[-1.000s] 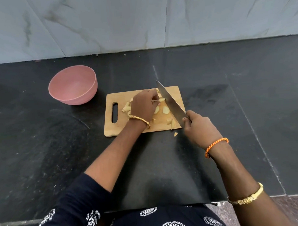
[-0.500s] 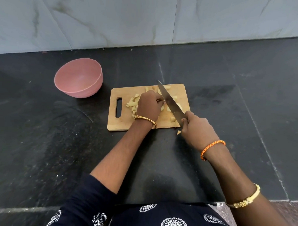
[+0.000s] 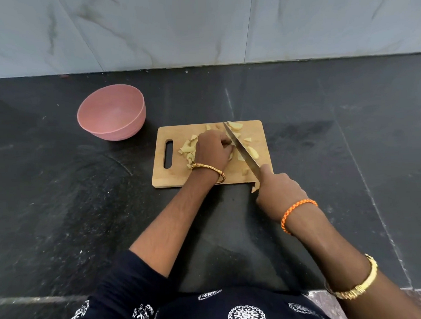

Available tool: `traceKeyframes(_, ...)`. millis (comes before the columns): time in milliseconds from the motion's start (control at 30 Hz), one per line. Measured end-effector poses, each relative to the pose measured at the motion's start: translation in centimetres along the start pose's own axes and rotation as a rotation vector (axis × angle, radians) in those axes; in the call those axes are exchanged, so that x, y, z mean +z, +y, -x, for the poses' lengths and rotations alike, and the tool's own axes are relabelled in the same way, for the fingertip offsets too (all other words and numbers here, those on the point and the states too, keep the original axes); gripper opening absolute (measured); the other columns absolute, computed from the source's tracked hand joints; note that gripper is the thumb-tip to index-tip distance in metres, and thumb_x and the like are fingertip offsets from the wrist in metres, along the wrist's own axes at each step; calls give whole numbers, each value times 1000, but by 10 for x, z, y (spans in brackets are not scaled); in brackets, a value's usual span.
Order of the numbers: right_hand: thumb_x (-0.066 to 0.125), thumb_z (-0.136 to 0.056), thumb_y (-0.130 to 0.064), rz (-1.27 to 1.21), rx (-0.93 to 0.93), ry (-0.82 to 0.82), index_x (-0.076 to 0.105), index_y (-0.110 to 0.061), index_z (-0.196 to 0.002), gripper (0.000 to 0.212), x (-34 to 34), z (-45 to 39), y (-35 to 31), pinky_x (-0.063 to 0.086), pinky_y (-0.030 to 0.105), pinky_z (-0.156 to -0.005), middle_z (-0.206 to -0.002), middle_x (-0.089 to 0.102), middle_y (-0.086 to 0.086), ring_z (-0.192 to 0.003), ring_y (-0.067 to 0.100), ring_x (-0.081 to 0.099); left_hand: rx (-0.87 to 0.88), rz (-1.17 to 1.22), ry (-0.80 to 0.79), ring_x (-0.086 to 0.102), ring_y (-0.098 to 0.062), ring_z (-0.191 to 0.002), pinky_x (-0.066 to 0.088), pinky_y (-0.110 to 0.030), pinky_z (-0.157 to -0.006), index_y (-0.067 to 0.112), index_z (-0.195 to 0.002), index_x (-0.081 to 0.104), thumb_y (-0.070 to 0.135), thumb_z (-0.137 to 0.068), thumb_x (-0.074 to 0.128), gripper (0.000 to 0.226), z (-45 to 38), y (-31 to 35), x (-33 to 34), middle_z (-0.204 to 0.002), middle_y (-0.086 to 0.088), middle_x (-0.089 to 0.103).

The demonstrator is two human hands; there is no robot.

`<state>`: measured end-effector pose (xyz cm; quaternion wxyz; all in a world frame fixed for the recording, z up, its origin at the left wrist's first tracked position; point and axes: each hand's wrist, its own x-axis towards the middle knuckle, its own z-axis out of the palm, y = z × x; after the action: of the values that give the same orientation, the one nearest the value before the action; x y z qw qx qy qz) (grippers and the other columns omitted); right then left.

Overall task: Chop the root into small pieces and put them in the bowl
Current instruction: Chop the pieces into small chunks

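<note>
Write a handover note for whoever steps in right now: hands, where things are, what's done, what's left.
Left hand: fingers curled, holding down the root piece being cut on the rectangular wooden cutting board.
Right hand: grips the handle of the long steel kitchen knife, blade angled across the board beside the left fingers.
Pale yellow root pieces lie scattered on both sides of the blade; one stray piece sits off the board's near edge on the black stone counter.
Round pink bowl stands left of the board, empty.
Done: most chopping. Left: finish cutting, move all pieces into the bowl.
</note>
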<state>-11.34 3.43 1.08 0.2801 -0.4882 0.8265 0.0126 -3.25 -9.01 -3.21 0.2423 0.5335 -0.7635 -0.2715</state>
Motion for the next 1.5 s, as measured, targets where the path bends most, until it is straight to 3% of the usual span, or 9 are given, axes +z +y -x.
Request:
traceKeyframes(100, 40, -97, -17, -23, 5, -35, 40, -13, -114, 18, -4, 8, 12, 53, 41, -75, -87, 51, 10, -84, 31, 60, -37, 40, 0, 65, -21, -86, 53, -31, -84, 5, -101, 71, 14, -75, 76, 28, 1, -2, -2, -92, -10, 71)
traceKeyframes(233, 37, -98, -22, -90, -22, 51, 38, -14, -98, 8, -7, 5, 14, 48, 38, -67, -77, 49, 9, -75, 32, 56, -49, -12, -59, 64, -22, -92, 51, -32, -88, 5, -101, 71, 13, -77, 73, 25, -2, -2, -3, -96, -11, 71)
traceKeyframes(433, 40, -96, -18, -98, -29, 28, 43, -11, -112, 18, -4, -11, 1, 55, 46, -77, -92, 57, 16, -83, 34, 60, -60, 2, -49, 65, -22, -93, 50, -26, -87, 5, -103, 71, 11, -76, 75, 28, -5, -5, -4, -99, -11, 71)
traceKeyframes(733, 45, -95, -18, -4, -15, -73, 39, -12, -118, 24, -6, 2, 3, 53, 39, -75, -79, 45, 7, -82, 28, 56, 2, 27, 25, 67, -20, -88, 53, -26, -84, 4, -100, 71, 1, -77, 71, 23, -2, -6, -3, -95, -11, 72)
traceKeyframes(900, 39, -99, -22, -11, -11, -107, 40, -16, -111, 14, -13, 12, 14, 52, 36, -71, -91, 56, 10, -82, 26, 60, 12, 54, 15, 65, -6, -72, 43, -5, -67, 12, -107, 64, 3, -81, 67, 28, 1, -7, -8, -80, -4, 71)
traceKeyframes(1033, 36, -100, -24, -30, -46, -68, 36, -19, -100, 5, -15, 5, 8, 42, 29, -58, -80, 48, 5, -68, 19, 52, 32, 28, -2, 65, -9, -75, 47, -17, -77, 17, -120, 52, 6, -81, 69, 44, 2, -8, -13, -80, -2, 71)
traceKeyframes(1267, 41, -99, -21, -4, -56, -115, 39, -15, -120, 22, -14, -2, 1, 47, 28, -61, -78, 46, 4, -70, 18, 53, 43, 20, 17, 65, -9, -75, 53, -29, -87, 18, -124, 45, 6, -79, 71, 54, -2, -14, -11, -79, 1, 70)
traceKeyframes(1367, 43, -97, -17, 21, -47, -109, 38, -14, -121, 25, -11, 0, 0, 52, 35, -69, -78, 45, 6, -75, 23, 54, 58, -45, 41, 65, -14, -81, 43, -31, -91, 19, -122, 44, 9, -79, 71, 53, -2, -17, -7, -79, 3, 69)
traceKeyframes(1500, 45, -96, -16, 49, -37, -140, 37, -16, -122, 27, -10, 9, 7, 56, 37, -75, -86, 51, 8, -80, 25, 59, 31, -122, 114, 59, -16, -87, 26, -29, -80, 22, -117, 43, 12, -83, 66, 43, -2, -18, -6, -84, 2, 67)
